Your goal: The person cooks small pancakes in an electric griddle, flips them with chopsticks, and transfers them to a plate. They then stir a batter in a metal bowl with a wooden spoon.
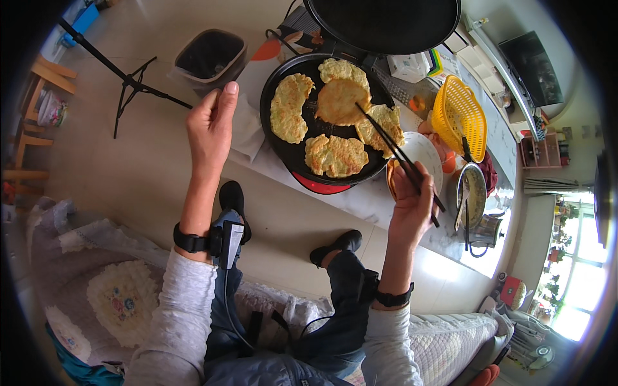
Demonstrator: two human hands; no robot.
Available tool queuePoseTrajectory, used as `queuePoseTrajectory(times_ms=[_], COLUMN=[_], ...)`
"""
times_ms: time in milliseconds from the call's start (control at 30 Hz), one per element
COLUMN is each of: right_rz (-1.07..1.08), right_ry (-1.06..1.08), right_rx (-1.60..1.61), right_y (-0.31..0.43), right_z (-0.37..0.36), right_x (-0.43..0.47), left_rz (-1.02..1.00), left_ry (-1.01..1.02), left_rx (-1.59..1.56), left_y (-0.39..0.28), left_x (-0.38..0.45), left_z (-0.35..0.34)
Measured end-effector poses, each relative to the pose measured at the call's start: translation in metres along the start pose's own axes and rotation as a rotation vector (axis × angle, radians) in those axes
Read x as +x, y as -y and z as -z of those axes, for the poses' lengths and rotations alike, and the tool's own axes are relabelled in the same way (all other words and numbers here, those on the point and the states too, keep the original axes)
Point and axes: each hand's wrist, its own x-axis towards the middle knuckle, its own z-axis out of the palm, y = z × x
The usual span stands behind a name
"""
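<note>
Black chopsticks [393, 147] are held in my right hand [412, 205], their tips on a round browned pancake [340, 102]. That pancake overlaps a paler one [342, 70] in a round electric griddle [270, 144] with a red base. Several other pancakes lie around it: a curved one [289, 108] at the left, one [335, 155] at the front and one [386, 126] at the right. My left hand [212, 128] is raised to the left of the griddle, fingers curled and thumb up; whether it holds anything is not plain. A white plate [425, 150] is partly hidden behind my right hand.
The griddle's lid [386, 19] stands raised behind it. Right of the plate are a yellow plastic basket [458, 116], a metal bowl [475, 193] with utensils and a metal pot [488, 230]. A bin [210, 58] and a black tripod [130, 82] stand at the left.
</note>
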Motion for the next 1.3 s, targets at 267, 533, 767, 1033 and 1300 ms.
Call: queuePoseTrajectory(times_ms=[267,533,767,1033,1300], right_rz=[-0.167,-0.127,0.221,0.221,0.162], right_ry=[0.015,-0.042,-0.213,-0.389,-0.397], right_rx=[0.191,0.262,0.047,-0.126,-0.24], right_y=[-0.023,-0.004,0.097,0.085,0.072], right_z=[0.011,0.03,0.111,0.153,0.157], right_x=[0.005,0.007,0.004,-0.038,-0.056], left_rz=[-0.01,-0.021,-0.006,-0.029,-0.046], left_ry=[0.012,-0.014,0.0,0.019,0.022], left_rx=[-0.022,0.008,-0.014,-0.029,-0.126], left_y=[0.001,0.007,0.005,0.004,0.003], left_x=[-0.001,0.0,-0.007,-0.013,-0.01], left_z=[-0.001,-0.007,-0.01,-0.028,-0.023])
